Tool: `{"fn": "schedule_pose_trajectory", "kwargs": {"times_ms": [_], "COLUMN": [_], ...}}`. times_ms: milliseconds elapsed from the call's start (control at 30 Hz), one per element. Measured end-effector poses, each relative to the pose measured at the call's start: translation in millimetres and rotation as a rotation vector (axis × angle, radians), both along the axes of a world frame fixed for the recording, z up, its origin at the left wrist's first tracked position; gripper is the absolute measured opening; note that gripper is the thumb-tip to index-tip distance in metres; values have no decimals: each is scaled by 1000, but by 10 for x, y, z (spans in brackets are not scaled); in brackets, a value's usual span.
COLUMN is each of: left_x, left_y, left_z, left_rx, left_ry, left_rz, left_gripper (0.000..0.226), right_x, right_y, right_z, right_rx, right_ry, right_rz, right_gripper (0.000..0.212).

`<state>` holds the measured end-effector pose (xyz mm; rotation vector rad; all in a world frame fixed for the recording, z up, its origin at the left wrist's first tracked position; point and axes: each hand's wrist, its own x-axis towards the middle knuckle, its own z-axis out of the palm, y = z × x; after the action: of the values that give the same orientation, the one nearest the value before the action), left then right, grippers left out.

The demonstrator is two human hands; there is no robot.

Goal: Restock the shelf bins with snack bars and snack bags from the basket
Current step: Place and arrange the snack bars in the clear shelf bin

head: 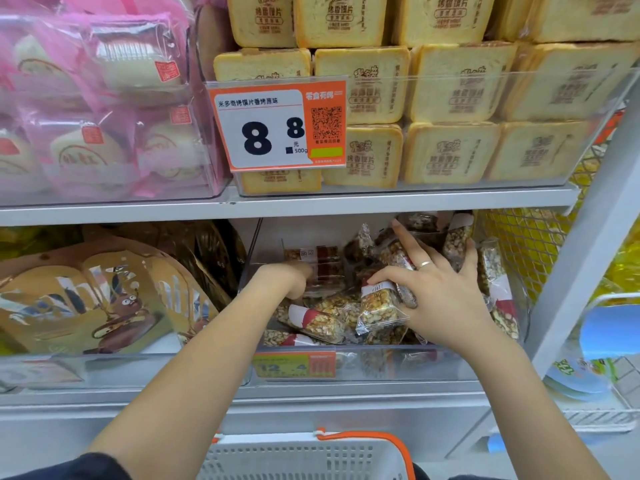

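A clear shelf bin (pixel 398 363) on the lower shelf holds several wrapped nut snack bars (pixel 322 320). My right hand (pixel 446 296) is inside the bin at the right. Its thumb curls over a bundle of snack bars (pixel 379 306) and its fingers spread across others behind. My left hand (pixel 292 277) reaches into the bin's left side, knuckles up and fingers bent down among the packs. Its fingertips are hidden, so I cannot tell whether it holds anything. The white basket (pixel 298 460) with an orange handle sits below, at the frame's bottom edge.
Left of the bin stand gold snack bags (pixel 104 299). The shelf above carries toast-slice packs (pixel 446 98) behind an orange price tag (pixel 277 126), with pink bags (pixel 97 98) beside them. A grey upright post (pixel 588 237) bounds the shelf on the right.
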<state>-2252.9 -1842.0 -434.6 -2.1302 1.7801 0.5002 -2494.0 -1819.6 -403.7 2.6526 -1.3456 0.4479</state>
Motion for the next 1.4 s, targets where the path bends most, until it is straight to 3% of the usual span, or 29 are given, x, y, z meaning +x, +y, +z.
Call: {"fn": "schedule_pose_trajectory", "kwargs": {"times_ms": [133,233,367,467,633,733,833,933,1067,1133,1233,1300,1400], "left_x": [-18,-26,-5,14,11,-13,-65,-96,-68,-68,-147,-206,-272], "left_y": [55,57,58,41,15,29,89,109,138,170,255,274,244], "left_z": [116,39,53,134,106,73,10,-28,151,285,383,347,327], "left_rx": [-341,-256,-116,-72,-33,-13,-173,-208,-235,-281,-34,84,101], "left_ry": [-191,-217,39,186,162,109,23,-9,155,353,590,536,424], "left_rz": [-16,-52,57,91,78,49,37,5,90,173,194,114,16], "left_gripper": [42,51,74,68,75,63,37,35,54,42,44,64,79], "right_x": [-22,-35,-76,-100,-115,-118,-120,-118,-134,-136,-125,-119,-112], "right_y": [8,23,26,27,20,14,18,19,33,29,29,36,48], "right_z": [12,43,69,80,71,62,57,63,89,93,112,109,126], "right_rx": [21,47,79,115,128,122,116,116,143,150,164,160,168], "right_ry": [-5,0,14,14,0,4,-38,-26,2,25,17,-1,-1], "right_rz": [6,18,46,59,70,69,80,74,69,68,60,61,51], "right_gripper": [41,40,40,43,44,43,42,44,45,45,41,39,42]}}
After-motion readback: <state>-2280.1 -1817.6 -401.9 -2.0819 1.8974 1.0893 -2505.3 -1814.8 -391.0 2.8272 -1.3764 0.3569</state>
